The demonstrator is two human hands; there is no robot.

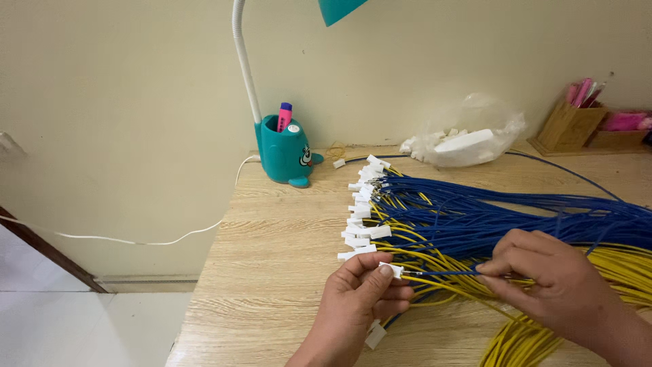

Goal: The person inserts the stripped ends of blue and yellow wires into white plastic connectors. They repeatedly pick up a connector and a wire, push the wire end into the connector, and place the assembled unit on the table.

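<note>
Head view: left hand [363, 292] pinches a white connector [392, 270], right hand [543, 282] at 3 o'clock grips its blue wire [441, 273] (fingers closed), wire bundle [502, 217] behind.

1. I see a small white connector [392, 270] pinched between my left hand's [358, 299] fingertips, lying level, its open end facing right.
2. A blue wire [441, 273] and a yellow wire [435, 281] meet that end, running right into my right hand's [543, 278] pinching fingers, just above the desk.
</note>
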